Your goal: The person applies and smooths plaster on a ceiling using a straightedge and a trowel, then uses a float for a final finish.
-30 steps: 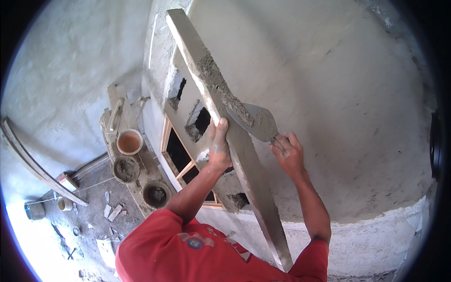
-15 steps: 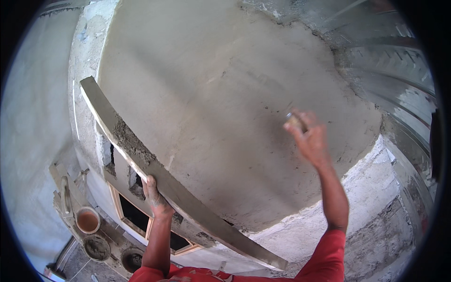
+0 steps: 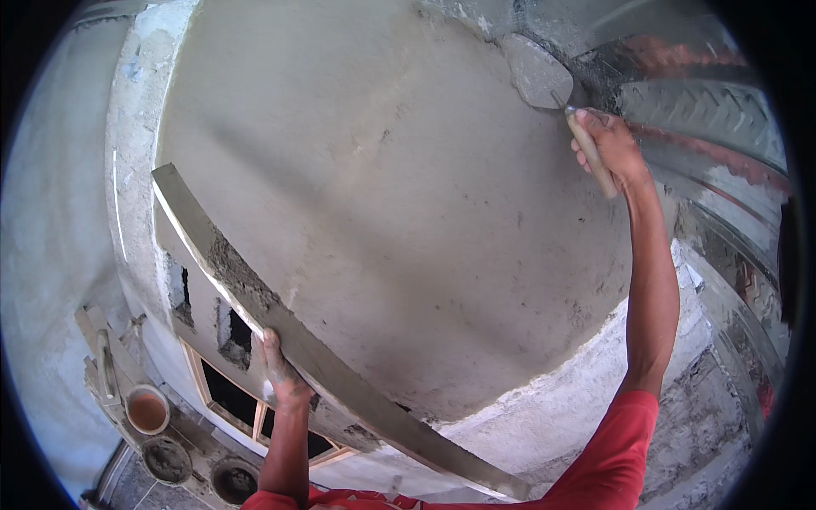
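Note:
My left hand [image 3: 285, 374] grips the lower edge of a long straightedge board [image 3: 327, 364] from below. Wet mortar [image 3: 240, 276] clings to the board's upper face, which slants across the lower part of the grey plastered wall [image 3: 408, 229]. Up at the wall's far right edge, my right hand [image 3: 614, 144] is closed round the wooden handle of a trowel [image 3: 537, 72]. Its rounded metal blade lies at the uneven border of the plaster, near a rough patch.
Low on the left, a bucket with reddish-brown contents [image 3: 128, 416] and two dark-filled buckets stand on planks, beside a float [image 3: 104, 365]. A wood-framed opening [image 3: 259, 421] lies below the board. Ribbed, shiny sheeting [image 3: 697, 106] borders the right.
My right hand has swept up and to the right, from the middle of the wall to its upper right edge. The trowel blade now shows clearly. My left hand still holds the board.

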The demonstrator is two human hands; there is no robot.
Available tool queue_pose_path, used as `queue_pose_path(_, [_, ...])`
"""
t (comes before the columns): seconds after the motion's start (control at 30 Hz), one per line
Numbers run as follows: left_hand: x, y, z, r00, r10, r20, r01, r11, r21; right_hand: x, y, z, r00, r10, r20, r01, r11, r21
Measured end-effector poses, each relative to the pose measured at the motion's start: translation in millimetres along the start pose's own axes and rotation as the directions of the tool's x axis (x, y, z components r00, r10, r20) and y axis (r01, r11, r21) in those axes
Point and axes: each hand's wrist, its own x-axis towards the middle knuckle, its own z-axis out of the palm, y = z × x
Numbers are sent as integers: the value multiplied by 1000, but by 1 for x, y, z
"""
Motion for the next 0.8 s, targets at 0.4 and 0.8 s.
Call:
queue_pose_path(0.4, [-8, 1, 0, 999, -19, 27, 19, 1000, 5, -33, 29, -3, 993, 54, -103, -41, 991, 130])
queue_pose_path(0.8, [2, 9, 3, 994, 28, 101, -36, 997, 75, -107, 68, 67, 948, 189, -256, -75, 914, 399])
